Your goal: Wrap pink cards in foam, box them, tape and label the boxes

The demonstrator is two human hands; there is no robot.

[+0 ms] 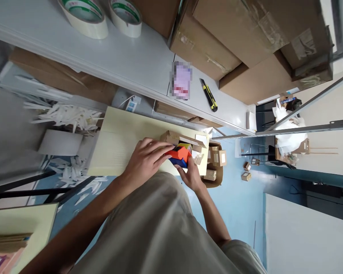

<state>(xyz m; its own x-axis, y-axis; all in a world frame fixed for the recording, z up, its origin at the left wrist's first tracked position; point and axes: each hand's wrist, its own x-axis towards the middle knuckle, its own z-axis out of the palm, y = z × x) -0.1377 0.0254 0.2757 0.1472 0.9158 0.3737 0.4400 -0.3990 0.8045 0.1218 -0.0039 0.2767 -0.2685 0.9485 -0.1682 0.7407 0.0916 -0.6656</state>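
An orange and blue tape dispenser (pixel 180 154), with a yellow ring at its far side that looks like a tape roll, is between my two hands. My left hand (pixel 148 156) lies over its left end with the fingers closed on it. My right hand (pixel 192 174) grips its right side, the thumb below. Just beyond the dispenser, a small cardboard box (pixel 173 136) rests on the pale yellow board (pixel 125 129). Part of the box is hidden by the dispenser and my fingers.
Above the board, a grey shelf (pixel 148 64) holds two tape rolls (pixel 93 26), a yellow-black utility knife (pixel 208 95), a blurred-out flat item (pixel 182 80) and large cardboard boxes (pixel 257 80). To the right, an open carton (pixel 215 182) holds small boxes. White paper strips (pixel 71 114) pile up at left.
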